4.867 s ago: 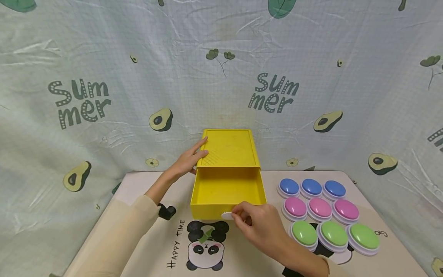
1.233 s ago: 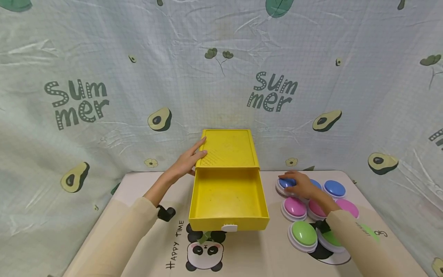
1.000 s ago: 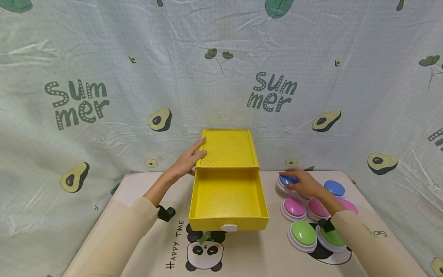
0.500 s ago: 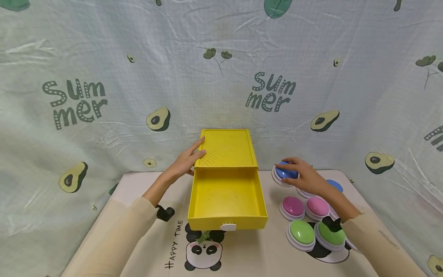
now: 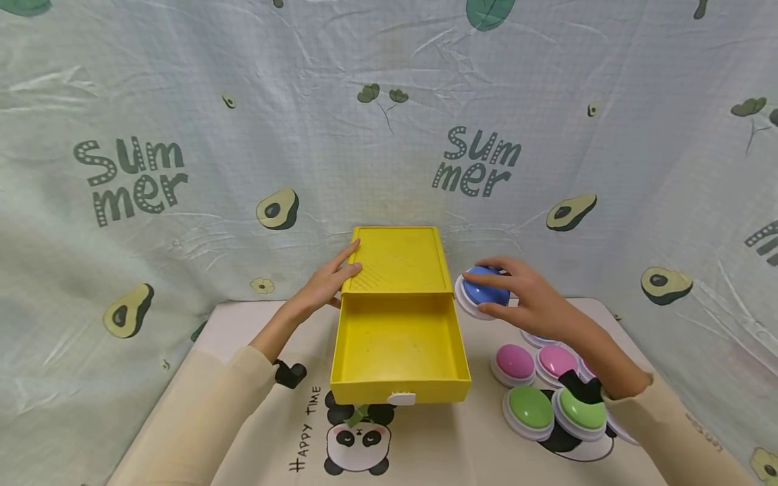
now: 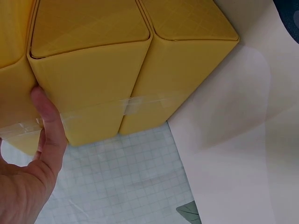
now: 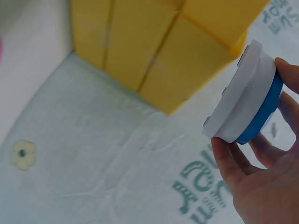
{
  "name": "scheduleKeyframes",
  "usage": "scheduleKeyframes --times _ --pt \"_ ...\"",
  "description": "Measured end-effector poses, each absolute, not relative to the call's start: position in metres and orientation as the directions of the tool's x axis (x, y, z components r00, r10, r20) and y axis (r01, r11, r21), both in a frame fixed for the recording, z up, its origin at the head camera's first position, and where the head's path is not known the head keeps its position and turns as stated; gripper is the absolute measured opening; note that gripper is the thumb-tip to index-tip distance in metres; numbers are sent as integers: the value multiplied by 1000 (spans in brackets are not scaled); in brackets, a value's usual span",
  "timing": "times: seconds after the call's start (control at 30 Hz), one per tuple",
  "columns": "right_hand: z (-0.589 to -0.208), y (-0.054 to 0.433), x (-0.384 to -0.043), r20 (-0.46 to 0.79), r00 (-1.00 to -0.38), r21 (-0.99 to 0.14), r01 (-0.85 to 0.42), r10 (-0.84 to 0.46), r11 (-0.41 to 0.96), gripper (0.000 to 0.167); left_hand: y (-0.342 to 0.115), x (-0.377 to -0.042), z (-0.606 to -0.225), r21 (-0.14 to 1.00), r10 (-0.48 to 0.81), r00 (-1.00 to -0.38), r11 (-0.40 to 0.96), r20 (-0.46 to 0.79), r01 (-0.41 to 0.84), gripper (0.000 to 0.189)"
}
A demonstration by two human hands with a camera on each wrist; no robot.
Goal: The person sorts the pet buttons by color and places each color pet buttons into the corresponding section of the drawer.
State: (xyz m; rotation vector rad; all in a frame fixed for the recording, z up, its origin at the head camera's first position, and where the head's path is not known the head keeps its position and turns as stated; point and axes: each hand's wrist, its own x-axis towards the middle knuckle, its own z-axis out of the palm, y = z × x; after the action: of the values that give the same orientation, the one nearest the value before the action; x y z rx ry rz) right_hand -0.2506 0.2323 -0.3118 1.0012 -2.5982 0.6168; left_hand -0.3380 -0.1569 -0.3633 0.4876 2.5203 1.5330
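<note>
The right hand (image 5: 535,302) bends thumb and fingers, partly spread, round the blue-topped button (image 5: 491,295), gripping it tilted above the table (image 5: 437,445), just right of the yellow drawer unit (image 5: 404,256). Only the right wrist view shows the button's underside edge, with 3 small feet (image 7: 224,90); the head view shows its dome. The left hand (image 5: 325,282), fingers extended and apart, rests against the unit's left side, grasping nothing. The left wrist view adds clear tape (image 6: 133,105) across the sections, while only the head view shows 1 pulled-out drawer (image 5: 401,344) and pink (image 5: 514,362) and green buttons (image 5: 531,408) nearby.
</note>
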Motion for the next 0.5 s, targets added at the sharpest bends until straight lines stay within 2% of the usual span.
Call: scheduleKeyframes --times 0.23,0.5 --pt "-292 203 -237 436 -622 -259 -779 -651 571 52 -155 -338 -362 879 341 -939 433 44 198 66" --pt "-284 162 -233 343 -578 -287 -815 -740 503 50 -154 -335 -361 879 319 -947 442 34 181 66"
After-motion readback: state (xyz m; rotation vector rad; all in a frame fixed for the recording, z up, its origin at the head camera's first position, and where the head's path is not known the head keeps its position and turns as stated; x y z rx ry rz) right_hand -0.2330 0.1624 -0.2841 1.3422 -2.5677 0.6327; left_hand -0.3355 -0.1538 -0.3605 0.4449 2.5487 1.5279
